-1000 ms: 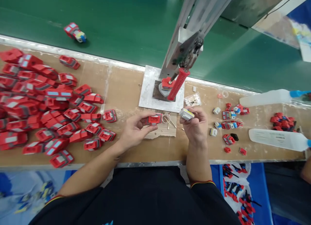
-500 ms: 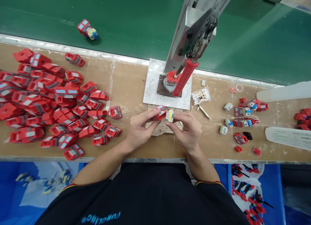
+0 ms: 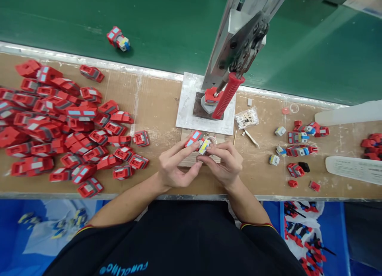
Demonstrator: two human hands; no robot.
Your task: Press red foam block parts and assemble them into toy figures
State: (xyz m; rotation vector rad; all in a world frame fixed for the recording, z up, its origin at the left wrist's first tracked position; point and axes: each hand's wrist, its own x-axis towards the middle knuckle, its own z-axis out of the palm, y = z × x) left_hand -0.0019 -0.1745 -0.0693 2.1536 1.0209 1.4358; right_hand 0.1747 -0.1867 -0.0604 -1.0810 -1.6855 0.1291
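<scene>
In front of the metal base plate [image 3: 182,117], my left hand [image 3: 178,164] grips a red toy piece [image 3: 193,137] with pale blue windows. My right hand [image 3: 223,160] pinches a small white and yellow piece [image 3: 204,146], which meets the right end of the red piece. Fingers cover part of both pieces. Behind them stands a press with a red handle [image 3: 228,96]; another red piece [image 3: 211,95] sits under its tip.
Many red pieces [image 3: 80,113] are heaped at the left. At the right lie several white and yellow pieces [image 3: 274,160], joined red pieces [image 3: 298,137] and a bag of swabs [image 3: 247,117]. A joined toy [image 3: 118,39] rests on the green belt [image 3: 167,29].
The two held pieces have come together, and the white and yellow one has tilted. My left fingers have shifted on the red piece. The toy on the belt has moved right.
</scene>
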